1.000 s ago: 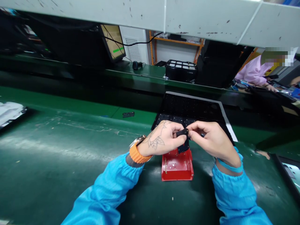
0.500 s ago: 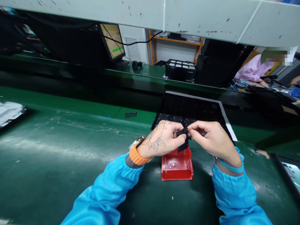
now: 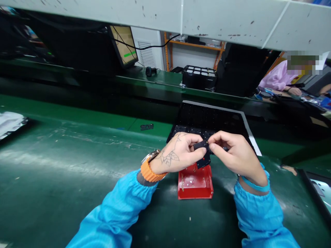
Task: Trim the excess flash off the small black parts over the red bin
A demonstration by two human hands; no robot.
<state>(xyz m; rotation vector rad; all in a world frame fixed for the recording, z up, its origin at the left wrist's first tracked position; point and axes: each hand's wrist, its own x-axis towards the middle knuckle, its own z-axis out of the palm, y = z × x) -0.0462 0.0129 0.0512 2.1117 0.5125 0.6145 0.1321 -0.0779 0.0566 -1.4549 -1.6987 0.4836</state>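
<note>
My left hand (image 3: 178, 153), tattooed and with an orange watch at the wrist, grips a small black part (image 3: 202, 154) from the left. My right hand (image 3: 234, 153) pinches the top of the same part from the right. Both hands hover just above a small red tray (image 3: 195, 183) that rests on the dark green belt (image 3: 64, 165). Behind the hands lies a black compartment tray (image 3: 209, 119) with a white border.
A small dark piece (image 3: 147, 127) lies on the belt further back. A monitor (image 3: 123, 44) and a black crate of parts (image 3: 199, 76) stand on the far bench. A person in pink (image 3: 280, 78) works at the far right. A white beam spans overhead.
Both hands have stayed nearly in place, with small finger shifts on the black part. The small dark piece on the belt has drifted slightly to the right.
</note>
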